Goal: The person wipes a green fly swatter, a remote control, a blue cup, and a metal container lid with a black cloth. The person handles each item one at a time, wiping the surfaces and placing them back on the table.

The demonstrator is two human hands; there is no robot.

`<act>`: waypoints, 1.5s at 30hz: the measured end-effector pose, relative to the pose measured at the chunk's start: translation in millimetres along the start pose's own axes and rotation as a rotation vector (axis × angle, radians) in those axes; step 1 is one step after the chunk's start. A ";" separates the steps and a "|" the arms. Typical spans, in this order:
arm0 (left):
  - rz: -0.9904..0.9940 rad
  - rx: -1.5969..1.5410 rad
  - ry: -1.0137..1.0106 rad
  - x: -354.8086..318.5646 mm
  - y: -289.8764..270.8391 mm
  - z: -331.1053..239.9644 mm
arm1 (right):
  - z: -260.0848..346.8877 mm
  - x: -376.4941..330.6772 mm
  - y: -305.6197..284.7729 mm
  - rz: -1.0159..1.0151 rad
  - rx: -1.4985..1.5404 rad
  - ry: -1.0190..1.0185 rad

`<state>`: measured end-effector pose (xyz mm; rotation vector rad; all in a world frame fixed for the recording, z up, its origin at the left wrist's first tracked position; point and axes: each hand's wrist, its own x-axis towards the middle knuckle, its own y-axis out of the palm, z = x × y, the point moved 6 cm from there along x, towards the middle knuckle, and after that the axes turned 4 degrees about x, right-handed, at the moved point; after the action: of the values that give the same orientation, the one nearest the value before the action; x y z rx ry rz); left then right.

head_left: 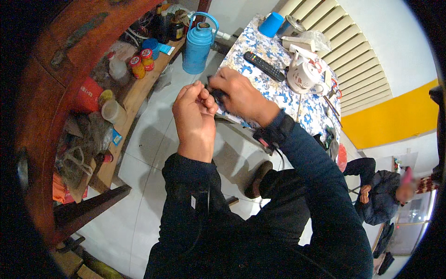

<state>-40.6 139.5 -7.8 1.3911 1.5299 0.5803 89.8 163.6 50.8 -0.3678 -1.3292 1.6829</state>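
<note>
Between the fingertips of the left hand [194,108] and right hand [237,95] sits a small dark object [216,94], possibly matt plastic, too hidden to tell. Just beyond the fingers, the table's patterned cloth [274,90] looks smooth and faintly glossy, bearing a matt black plastic remote [264,66]. Further past them stands a glossy blue plastic jug [199,44].

A blue thermos jug [198,43] was seen on the tiled floor [148,153]; a remote control [264,66] and white kettle [303,74] were laid on the patterned table [260,46].

Home: patterned table [278,93], kettle [303,74], thermos [197,44]
</note>
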 end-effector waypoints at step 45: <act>0.086 0.453 0.145 -5.4 23.4 4.3 | -13.2 -167.6 -71.2 -0.354 -0.064 0.403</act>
<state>-26.1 138.9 11.8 1.7954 1.7993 0.4052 220.7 36.5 58.8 -0.4521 -1.0744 1.1995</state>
